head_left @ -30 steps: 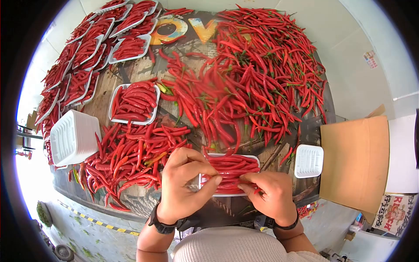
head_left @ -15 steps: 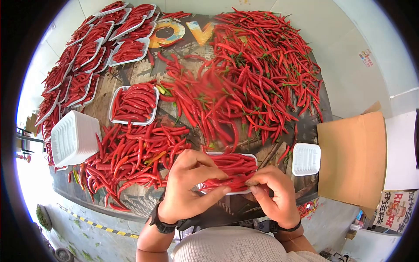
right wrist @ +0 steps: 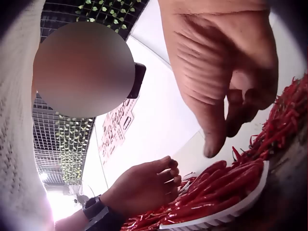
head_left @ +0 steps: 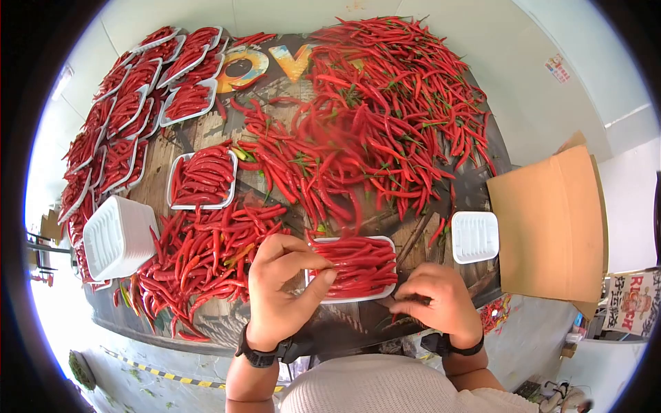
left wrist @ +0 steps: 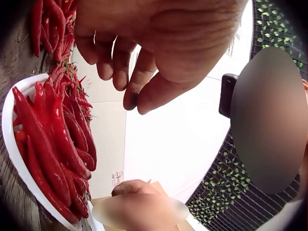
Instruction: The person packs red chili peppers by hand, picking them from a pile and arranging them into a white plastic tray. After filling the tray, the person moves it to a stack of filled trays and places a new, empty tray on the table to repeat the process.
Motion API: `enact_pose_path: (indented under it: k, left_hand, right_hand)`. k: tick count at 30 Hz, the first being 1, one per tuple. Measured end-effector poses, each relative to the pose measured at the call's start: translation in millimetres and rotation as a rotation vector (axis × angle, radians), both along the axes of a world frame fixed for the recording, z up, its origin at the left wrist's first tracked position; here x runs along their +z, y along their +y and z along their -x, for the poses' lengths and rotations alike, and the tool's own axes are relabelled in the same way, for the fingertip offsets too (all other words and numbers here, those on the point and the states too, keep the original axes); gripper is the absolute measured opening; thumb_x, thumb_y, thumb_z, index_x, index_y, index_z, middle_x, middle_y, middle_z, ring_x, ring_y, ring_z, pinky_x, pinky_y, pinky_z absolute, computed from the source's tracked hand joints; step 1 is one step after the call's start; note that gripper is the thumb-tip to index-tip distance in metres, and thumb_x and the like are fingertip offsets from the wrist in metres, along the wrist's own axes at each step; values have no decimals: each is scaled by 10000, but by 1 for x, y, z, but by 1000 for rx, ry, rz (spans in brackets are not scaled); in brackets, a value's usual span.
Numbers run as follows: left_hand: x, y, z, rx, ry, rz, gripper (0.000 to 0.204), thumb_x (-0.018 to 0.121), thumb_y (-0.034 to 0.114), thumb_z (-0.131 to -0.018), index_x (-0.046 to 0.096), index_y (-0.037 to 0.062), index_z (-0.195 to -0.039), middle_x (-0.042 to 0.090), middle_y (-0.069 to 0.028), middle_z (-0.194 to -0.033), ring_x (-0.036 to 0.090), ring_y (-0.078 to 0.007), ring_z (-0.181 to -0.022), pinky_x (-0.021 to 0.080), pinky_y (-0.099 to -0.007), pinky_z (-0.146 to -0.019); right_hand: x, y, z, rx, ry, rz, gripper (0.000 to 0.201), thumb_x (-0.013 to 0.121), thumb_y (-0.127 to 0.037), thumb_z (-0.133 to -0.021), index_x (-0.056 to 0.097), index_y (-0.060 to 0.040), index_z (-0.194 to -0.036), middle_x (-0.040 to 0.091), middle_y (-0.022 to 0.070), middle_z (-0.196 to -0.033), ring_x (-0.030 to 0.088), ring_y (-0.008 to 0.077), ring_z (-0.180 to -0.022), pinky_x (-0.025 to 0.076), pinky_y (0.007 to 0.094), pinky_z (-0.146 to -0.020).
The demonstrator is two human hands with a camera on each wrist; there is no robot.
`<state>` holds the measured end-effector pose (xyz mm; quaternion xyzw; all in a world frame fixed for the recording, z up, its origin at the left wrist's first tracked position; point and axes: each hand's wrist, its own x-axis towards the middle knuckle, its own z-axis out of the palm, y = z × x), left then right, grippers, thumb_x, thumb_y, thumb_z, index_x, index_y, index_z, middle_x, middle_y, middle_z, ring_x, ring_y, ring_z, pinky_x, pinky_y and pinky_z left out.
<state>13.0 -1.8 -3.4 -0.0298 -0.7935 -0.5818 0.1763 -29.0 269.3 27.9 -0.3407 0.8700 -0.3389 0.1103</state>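
Red chili peppers [head_left: 358, 265] lie side by side in a white tray [head_left: 344, 300] at the table's near edge. My left hand [head_left: 284, 289] hovers at the tray's left end. In the left wrist view its fingers are bent loosely, thumb tip [left wrist: 143, 108] close to the index finger, with nothing seen between them. By the tray's lower right corner is my right hand [head_left: 441, 303], its fingers bent and thumb lowered. In the right wrist view the right thumb [right wrist: 212, 144] hangs just above the peppers, apart from the other fingers, and no pepper shows in its grip.
Loose peppers [head_left: 206, 255] lie left of the tray, and a big heap [head_left: 406, 103] spreads behind. A filled tray [head_left: 202, 180], a stack of white trays [head_left: 120, 237] and rows of filled trays [head_left: 124, 162] stand left. Rightward are an empty tray [head_left: 475, 237] and a cardboard box [head_left: 544, 227].
Both hands worked at the peppers in the tray; now the right hand has drawn off to the right and the left has lifted to the left. The peppers lie more evenly. The head view has shifted slightly.
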Motion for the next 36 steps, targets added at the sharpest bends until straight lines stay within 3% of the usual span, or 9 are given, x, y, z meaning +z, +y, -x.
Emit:
enact_pose_path:
  k: [3, 11, 15, 17, 19, 23, 27, 32, 36]
  left_hand:
    - [-1, 1, -1, 39, -21, -39, 180, 845, 40, -722, 764, 56, -881, 640, -75, -925, 622, -214, -852, 490, -331, -746]
    - [-4, 3, -1, 18, -18, -26, 186, 848, 21, -708, 768, 56, -872, 624, -64, -928, 607, -198, -844, 484, -313, -742]
    - [3, 3, -1, -84, -14, 248, 212, 854, 1, -683, 751, 31, -866, 585, -63, -968, 579, -185, -894, 464, -299, -795]
    - [2, 4, -2, -113, -16, 295, 210, 847, -13, -688, 750, 25, -871, 585, -66, -979, 577, -185, -896, 462, -298, -792]
    - [-2, 7, -2, -23, -79, 175, 184, 859, 48, -671, 776, 62, -835, 603, -70, -937, 583, -226, -884, 466, -348, -782]
    - [-3, 8, -2, 75, -54, 41, 143, 817, 1, -746, 742, 18, -866, 599, -69, -948, 594, -195, -866, 485, -308, -766]
    - [-6, 6, 0, 116, 8, 48, 131, 788, -14, -782, 732, 6, -899, 612, -78, -982, 599, -187, -889, 492, -298, -789]
    - [-2, 5, -2, 78, -7, 73, 191, 747, -38, -825, 686, -30, -1006, 596, -89, -1039, 572, -195, -998, 453, -305, -915]
    - [-3, 6, -1, 128, 29, 77, 218, 792, 16, -776, 705, 9, -975, 616, -94, -1022, 605, -219, -949, 494, -326, -845]
  right_hand:
    - [-3, 15, -7, 100, -177, -91, 302, 884, -162, -660, 759, -74, -920, 662, 78, -875, 659, 292, -788, 521, 394, -697]
    - [-33, 34, -25, -3, -101, -91, 228, 837, -155, -716, 753, -74, -912, 658, 81, -891, 661, 302, -839, 529, 405, -724]
    - [-26, 30, -20, -107, -21, -36, 142, 777, -122, -783, 692, -74, -886, 640, 87, -929, 626, 328, -892, 499, 438, -768]
    - [-24, 27, -18, -297, 235, -28, 164, 774, -119, -782, 678, -81, -909, 626, 94, -926, 616, 332, -925, 490, 431, -785]
    - [-32, 25, -13, -368, 265, -26, 189, 770, -105, -784, 670, -82, -943, 612, 100, -922, 603, 338, -938, 482, 428, -786]
    - [-30, 4, -3, -473, 409, 37, 171, 778, -90, -776, 684, -82, -918, 600, 95, -884, 594, 327, -862, 479, 429, -754]
    - [-19, -32, -4, -266, 353, 293, 115, 798, -119, -789, 709, -84, -852, 601, 72, -859, 609, 296, -827, 486, 420, -719]
    - [-18, -51, -4, -210, 362, 94, 141, 811, -176, -788, 732, -74, -845, 582, 47, -836, 594, 263, -812, 490, 401, -728]
    - [-17, -53, -5, -202, 375, 34, 142, 806, -188, -784, 736, -77, -840, 577, 48, -835, 586, 265, -804, 490, 404, -723]
